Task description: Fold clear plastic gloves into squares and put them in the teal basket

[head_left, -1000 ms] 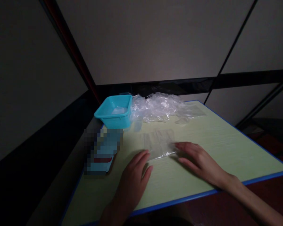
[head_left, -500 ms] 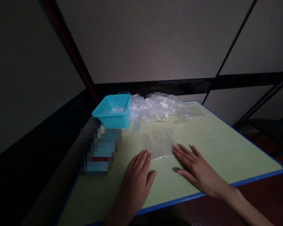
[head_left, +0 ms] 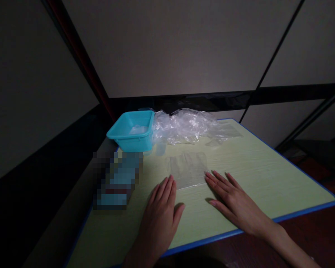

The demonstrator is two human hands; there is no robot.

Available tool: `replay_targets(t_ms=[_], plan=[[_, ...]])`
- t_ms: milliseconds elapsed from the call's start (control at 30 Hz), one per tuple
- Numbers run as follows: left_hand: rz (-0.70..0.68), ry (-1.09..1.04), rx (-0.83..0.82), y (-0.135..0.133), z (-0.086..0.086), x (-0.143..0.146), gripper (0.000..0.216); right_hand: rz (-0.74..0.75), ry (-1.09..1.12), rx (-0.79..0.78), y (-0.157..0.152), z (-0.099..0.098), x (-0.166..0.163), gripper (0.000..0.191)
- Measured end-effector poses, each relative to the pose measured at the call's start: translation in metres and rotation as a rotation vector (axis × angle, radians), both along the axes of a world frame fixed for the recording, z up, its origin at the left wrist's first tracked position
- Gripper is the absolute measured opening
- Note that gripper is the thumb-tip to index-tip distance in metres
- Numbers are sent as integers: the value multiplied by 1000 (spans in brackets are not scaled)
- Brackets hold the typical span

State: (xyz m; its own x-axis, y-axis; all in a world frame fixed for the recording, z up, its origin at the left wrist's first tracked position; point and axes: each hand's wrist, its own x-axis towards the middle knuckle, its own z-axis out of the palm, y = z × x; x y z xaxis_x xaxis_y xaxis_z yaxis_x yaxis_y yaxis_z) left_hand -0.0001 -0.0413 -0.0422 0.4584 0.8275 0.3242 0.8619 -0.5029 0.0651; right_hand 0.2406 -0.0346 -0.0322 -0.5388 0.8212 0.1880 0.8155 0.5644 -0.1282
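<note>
At the near-middle of a pale green tabletop with a blue edge (head_left: 257,171), a roughly rectangular piece of clear, thin plastic film (head_left: 188,169) lies flat, lightly creased, its near edge catching the light. From where I stand, I cannot tell whether it is a single sheet or a bag.

Hand positions: the bare left hand (head_left: 160,210) lies palm down, fingers extended, fingertips at the film's near left corner. The bare right hand (head_left: 230,203) lies palm down, fingers slightly spread, fingertips at the near right corner. Neither hand is closed around anything; both grips are wide and flat.

Step in hand, as I judge it: smoothing and squaring the film against the surface. The next move calls for light, even pressure at both corners; to lift an edge, a fingertip pinch would be needed, since film this thin may cling or wrinkle.

Surroundings: a turquoise rectangular plastic tub (head_left: 132,144) stands at the far left, just beside a crumpled heap of clear plastic (head_left: 190,126). Nearer, on the left side, lies a bluish oblong object (head_left: 123,175), blurred beyond identification.
</note>
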Motion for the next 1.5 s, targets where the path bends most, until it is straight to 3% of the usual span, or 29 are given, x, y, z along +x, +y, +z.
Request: replay_targets(t_ms=[133, 400, 733, 1000, 1500], plan=[[33, -1, 21, 0, -3, 0, 51, -10, 25, 26, 0, -1, 0, 56], [70, -41, -2, -2, -6, -1, 57, -172, 71, 91, -2, -5, 0, 47], [-35, -94, -12, 0, 1, -3, 41, -97, 106, 106, -2, -2, 2, 38], [56, -122, 22, -1, -3, -3, 33, -106, 111, 110, -2, -2, 1, 36], [143, -88, 33, -2, -10, -4, 38, -58, 110, 127, -1, 0, 2, 32]])
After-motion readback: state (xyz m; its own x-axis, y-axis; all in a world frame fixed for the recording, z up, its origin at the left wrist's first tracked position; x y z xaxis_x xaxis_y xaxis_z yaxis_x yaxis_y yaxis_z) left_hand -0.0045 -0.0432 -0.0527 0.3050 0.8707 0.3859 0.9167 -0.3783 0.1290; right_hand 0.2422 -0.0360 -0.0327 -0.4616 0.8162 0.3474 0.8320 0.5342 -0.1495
